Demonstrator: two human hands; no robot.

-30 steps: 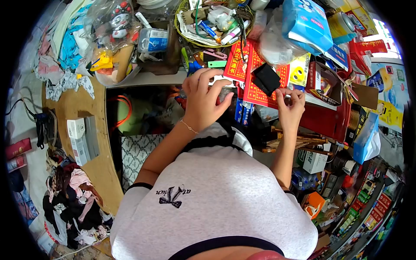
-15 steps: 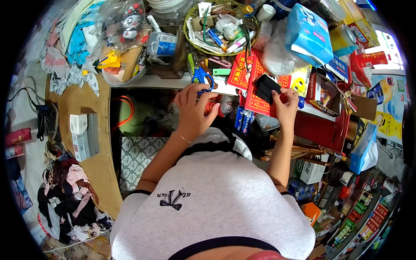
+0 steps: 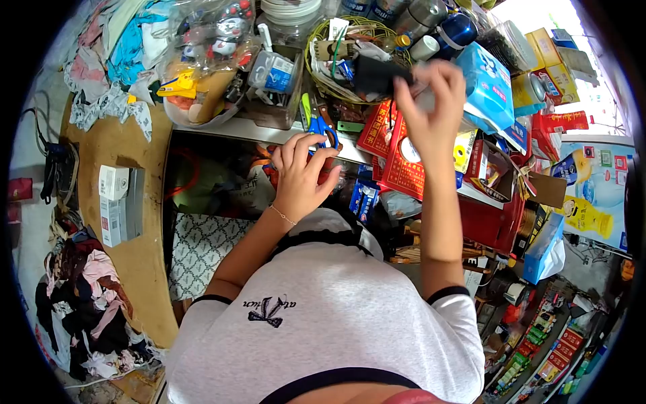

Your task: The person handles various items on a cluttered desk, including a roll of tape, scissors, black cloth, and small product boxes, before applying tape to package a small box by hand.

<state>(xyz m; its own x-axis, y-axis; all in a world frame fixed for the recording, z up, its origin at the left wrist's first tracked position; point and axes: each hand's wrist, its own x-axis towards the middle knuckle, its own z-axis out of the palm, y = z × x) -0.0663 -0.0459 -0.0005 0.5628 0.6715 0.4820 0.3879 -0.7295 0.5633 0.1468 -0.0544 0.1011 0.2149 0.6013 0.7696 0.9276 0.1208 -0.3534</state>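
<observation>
My right hand, slightly blurred, is raised over the back of the table and pinches a black, flat, folded object whose exact kind I cannot make out. The object hangs over the wire basket and covers part of its contents. At the table's front edge my left hand has its fingers apart and curved. Its fingertips are beside the blue-handled scissors; whether they touch is unclear. Red printed booklets lie below my right hand.
A clear plastic bin and a white bowl of small items stand left of the basket. A blue packet and a tin crowd the right. A white box sits on the wooden board. Cloth scraps are heaped at far left.
My right hand has lifted the black object from the red booklets and carried it up and left over the basket. My left hand stays near the scissors. The view has shifted slightly.
</observation>
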